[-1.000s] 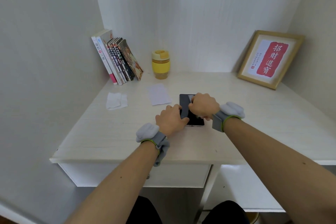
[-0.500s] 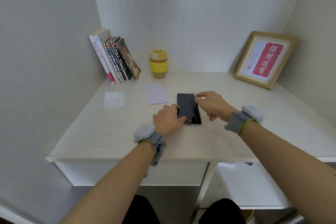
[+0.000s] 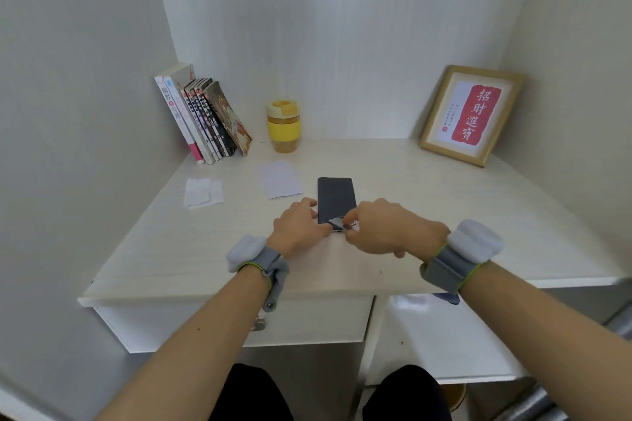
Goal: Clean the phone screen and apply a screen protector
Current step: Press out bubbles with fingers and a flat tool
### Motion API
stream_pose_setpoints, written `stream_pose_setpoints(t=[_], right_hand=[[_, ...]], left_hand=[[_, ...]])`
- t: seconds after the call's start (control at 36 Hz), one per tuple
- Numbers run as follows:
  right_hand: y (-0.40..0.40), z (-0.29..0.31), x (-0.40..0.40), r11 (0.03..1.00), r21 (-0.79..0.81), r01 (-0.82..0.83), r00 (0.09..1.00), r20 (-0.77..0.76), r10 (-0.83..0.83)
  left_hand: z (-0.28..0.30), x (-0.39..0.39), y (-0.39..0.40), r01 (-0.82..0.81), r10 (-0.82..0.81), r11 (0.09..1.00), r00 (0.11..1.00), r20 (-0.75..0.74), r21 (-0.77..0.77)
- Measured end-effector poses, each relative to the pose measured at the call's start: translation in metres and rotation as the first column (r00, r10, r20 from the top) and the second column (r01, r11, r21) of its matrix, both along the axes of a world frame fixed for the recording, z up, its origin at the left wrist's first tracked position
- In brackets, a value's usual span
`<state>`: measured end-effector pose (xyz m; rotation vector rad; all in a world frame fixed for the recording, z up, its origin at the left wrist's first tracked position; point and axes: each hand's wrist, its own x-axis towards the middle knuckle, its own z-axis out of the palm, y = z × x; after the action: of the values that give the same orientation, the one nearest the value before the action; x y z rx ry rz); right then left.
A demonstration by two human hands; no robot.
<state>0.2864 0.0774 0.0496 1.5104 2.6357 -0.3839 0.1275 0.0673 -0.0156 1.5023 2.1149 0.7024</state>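
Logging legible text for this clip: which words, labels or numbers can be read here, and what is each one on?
"招財進寶": large characters on the red panel of the framed picture.
"幽默": spine of the white book at the left end of the row.
Small column of characters and the red seal left of the red panel: too small to read.
Spines of the other books: blurred.
Yellow cup, phone: no text visible.

Counter (image 3: pixel 393 161): pale cream with faint wood grain. Phone (image 3: pixel 335 196): black screen, a lighter grey patch at its near edge. Lidded cup (image 3: pixel 283 125): yellow band, paler yellow lid, amber base. Picture frame (image 3: pixel 472 114): light gold wood, white mat, red panel with dark characters. Books (image 3: pixel 201 116): white, pink and black spines, one multicoloured cover. Wipe (image 3: pixel 202 192) and paper sheet (image 3: pixel 280 179): white. Wristbands (image 3: pixel 455 263): grey with lime-green edging and pale pads.
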Motion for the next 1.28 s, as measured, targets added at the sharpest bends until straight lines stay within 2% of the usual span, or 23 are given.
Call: stream_pose_setpoints(t=[0.33,0.64,0.75,0.94,1.28], right_hand=[[-0.01,-0.004,-0.002,1.0,0.003,-0.021,0.999,-0.038,0.021],[-0.012,-0.015,-0.015,0.999,0.03,0.021,0.996,-0.09,-0.018],[-0.017,-0.015,-0.01,0.999,-0.005,0.032,0.994,-0.107,-0.032],[-0.011,-0.019,-0.019,0.998,0.031,0.049,0.988,-0.148,-0.044],[-0.015,-0.017,-0.017,0.999,0.038,0.021,0.989,-0.144,-0.016]], left_hand=[[0.001,0.0,-0.006,0.007,-0.008,1.0,0.997,0.071,0.013],[0.007,-0.006,-0.008,0.093,-0.093,0.996,0.996,-0.001,-0.009],[0.011,-0.007,-0.007,0.102,-0.102,0.995,0.995,0.01,-0.001],[0.011,-0.007,-0.008,0.09,-0.091,0.996,0.996,0.017,0.015],[0.007,-0.013,-0.007,0.042,-0.048,0.998,0.987,0.157,0.036]])
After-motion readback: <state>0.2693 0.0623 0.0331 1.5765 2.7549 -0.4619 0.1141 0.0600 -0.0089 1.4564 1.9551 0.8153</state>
